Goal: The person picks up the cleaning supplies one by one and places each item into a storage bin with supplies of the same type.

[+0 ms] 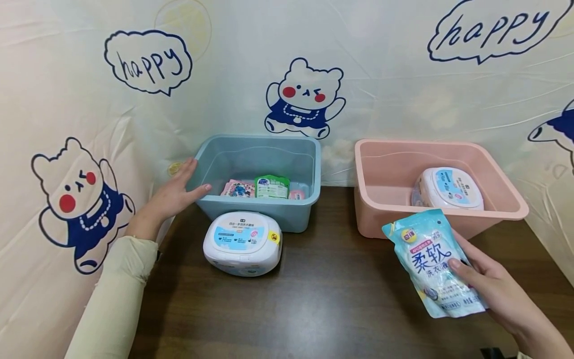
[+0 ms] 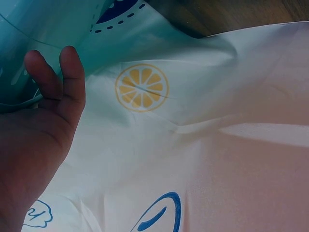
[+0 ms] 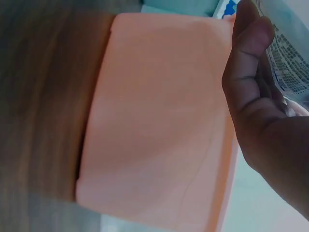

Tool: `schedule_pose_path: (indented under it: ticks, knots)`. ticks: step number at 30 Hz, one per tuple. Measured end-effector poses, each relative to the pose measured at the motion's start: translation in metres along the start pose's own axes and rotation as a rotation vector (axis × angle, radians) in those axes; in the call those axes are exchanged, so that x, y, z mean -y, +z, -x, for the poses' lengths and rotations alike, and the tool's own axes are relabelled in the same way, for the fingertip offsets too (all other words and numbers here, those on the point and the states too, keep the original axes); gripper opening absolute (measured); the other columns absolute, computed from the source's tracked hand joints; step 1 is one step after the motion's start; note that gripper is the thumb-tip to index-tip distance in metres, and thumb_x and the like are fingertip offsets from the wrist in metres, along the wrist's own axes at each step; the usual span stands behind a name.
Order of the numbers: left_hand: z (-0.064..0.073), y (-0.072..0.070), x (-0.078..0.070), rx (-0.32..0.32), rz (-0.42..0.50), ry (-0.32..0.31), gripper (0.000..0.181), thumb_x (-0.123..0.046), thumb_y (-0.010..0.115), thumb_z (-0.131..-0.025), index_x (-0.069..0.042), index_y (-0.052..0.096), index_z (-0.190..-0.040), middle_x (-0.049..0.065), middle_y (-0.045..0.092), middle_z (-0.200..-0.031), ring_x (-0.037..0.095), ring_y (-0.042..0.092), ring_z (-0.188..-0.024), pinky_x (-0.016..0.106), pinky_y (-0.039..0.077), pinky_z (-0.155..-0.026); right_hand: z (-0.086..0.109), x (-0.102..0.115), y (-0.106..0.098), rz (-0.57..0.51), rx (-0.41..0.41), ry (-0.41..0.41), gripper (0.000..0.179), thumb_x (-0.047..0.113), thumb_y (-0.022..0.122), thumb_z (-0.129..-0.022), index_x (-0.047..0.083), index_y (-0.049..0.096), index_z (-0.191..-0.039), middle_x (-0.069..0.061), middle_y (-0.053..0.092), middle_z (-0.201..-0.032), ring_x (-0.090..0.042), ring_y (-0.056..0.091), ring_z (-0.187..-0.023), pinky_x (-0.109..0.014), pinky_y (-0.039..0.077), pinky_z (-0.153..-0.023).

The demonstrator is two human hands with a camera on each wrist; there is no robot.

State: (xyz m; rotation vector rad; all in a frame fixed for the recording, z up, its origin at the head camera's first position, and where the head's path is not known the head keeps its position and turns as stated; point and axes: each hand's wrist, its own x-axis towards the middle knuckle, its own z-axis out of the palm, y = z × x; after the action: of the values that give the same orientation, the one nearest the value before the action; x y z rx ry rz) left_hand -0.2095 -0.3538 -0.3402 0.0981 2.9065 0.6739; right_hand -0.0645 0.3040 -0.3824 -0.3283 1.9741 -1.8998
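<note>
My right hand (image 1: 493, 279) holds a light-blue laundry detergent refill pouch (image 1: 437, 267), thumb on its printed front and fingers behind. The pouch tilts in front of the pink bin (image 1: 376, 219); the right wrist view shows the fine print on its back. With fingers extended, my left hand (image 1: 175, 194) is at the near left corner of the blue bin (image 1: 305, 214), its thumb over the rim. In that bin lie a green packet (image 1: 272, 188), a pink patterned packet (image 1: 243, 189) and a small pink item (image 1: 296, 194). A white lidded tub (image 1: 453, 187) sits inside the pink bin.
Another white lidded tub (image 1: 242, 244) with a yellow sticker stands on the dark wooden table (image 1: 309, 304), right in front of the blue bin. A pale cloth (image 1: 224, 99) with cartoon bears hangs behind the bins and along the left side.
</note>
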Motion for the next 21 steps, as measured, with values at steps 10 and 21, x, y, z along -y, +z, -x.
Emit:
schedule_pose_path:
  ticks: [10, 21]
  knots:
    - [-0.001, -0.002, 0.001, 0.000, 0.004, 0.000, 0.098, -0.068, 0.048, -0.096, -0.024, -0.011, -0.162, 0.001, -0.018, -0.167, 0.049, -0.001, -0.149, 0.080, 0.011, -0.105, -0.021, 0.022, 0.011, -0.014, 0.027, -0.129, 0.063, 0.002, 0.029, -0.110, 0.032, 0.014, -0.164, -0.003, 0.069, -0.116, -0.029, 0.074, -0.088, -0.048, 0.061, -0.065]
    - [-0.002, 0.000, 0.001, -0.007, 0.008, 0.003, 0.100, -0.070, 0.048, -0.094, -0.024, -0.010, -0.162, 0.001, -0.016, -0.168, 0.048, -0.001, -0.150, 0.079, 0.011, -0.105, -0.041, 0.037, 0.027, -0.001, 0.022, -0.169, 0.063, 0.004, 0.032, -0.110, 0.030, 0.013, -0.164, 0.000, 0.067, -0.118, -0.024, 0.074, -0.089, -0.042, 0.061, -0.067]
